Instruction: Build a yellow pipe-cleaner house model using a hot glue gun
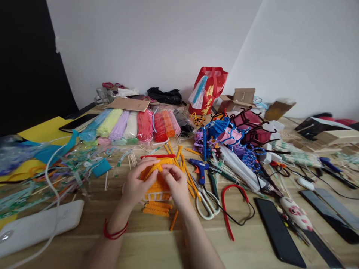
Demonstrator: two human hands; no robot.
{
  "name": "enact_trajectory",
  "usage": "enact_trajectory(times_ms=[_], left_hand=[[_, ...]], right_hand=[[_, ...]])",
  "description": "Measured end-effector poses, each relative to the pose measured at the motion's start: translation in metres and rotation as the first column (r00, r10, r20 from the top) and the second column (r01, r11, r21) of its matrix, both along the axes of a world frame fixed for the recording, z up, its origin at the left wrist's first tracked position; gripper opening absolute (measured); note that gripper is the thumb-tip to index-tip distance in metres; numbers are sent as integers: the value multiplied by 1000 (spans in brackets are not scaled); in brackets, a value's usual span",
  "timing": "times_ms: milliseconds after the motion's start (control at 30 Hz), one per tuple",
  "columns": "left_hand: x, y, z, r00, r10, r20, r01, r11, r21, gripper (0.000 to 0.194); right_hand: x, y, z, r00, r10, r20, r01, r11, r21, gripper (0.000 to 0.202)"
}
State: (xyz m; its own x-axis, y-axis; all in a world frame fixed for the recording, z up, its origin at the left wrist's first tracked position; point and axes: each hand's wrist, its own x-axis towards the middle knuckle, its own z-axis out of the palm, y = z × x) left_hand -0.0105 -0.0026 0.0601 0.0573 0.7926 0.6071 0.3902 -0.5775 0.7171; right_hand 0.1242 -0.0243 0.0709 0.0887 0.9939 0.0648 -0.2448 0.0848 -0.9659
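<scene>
Both my hands hold an orange pipe-cleaner craft piece [158,185] on the wooden table [157,243]. My left hand [137,184], with a red string on its wrist, grips the piece's left side. On the right side, the fingers of my right hand [177,184] pinch an orange pipe cleaner at the piece's top edge. Short orange pipe-cleaner pieces [156,209] lie just below the craft. More orange lengths [183,164] are scattered beside my right hand.
Blue glue gun [199,169], white-handled scissors [206,201] and a red wire [228,209] lie right of my hands. Bagged coloured pipe cleaners [134,125] sit behind. Black phones [277,231] lie at right, a white device [36,226] at left, a red bag [209,89] by the wall.
</scene>
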Motion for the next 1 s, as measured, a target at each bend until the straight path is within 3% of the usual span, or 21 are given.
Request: enact_trajectory(times_ms=[400, 633, 800, 1000], left_hand=[[0, 1, -4, 1000, 21, -16, -21, 1000, -8, 23], [0, 0, -2, 1000, 5, -4, -5, 1000, -2, 22], [1, -2, 1, 1000, 1, -6, -1, 1000, 16, 24], [2, -1, 1, 999, 24, -25, -23, 999, 40, 22]], right_hand=[[-8, 2, 5, 996, -81, 42, 80, 996, 24, 12], [4, 0, -3, 1000, -1, 7, 1, 1000, -1, 15], [16, -6, -9, 999, -16, 40, 14, 999, 35, 18], [18, -6, -14, 995, -65, -76, 68, 997, 42, 16]])
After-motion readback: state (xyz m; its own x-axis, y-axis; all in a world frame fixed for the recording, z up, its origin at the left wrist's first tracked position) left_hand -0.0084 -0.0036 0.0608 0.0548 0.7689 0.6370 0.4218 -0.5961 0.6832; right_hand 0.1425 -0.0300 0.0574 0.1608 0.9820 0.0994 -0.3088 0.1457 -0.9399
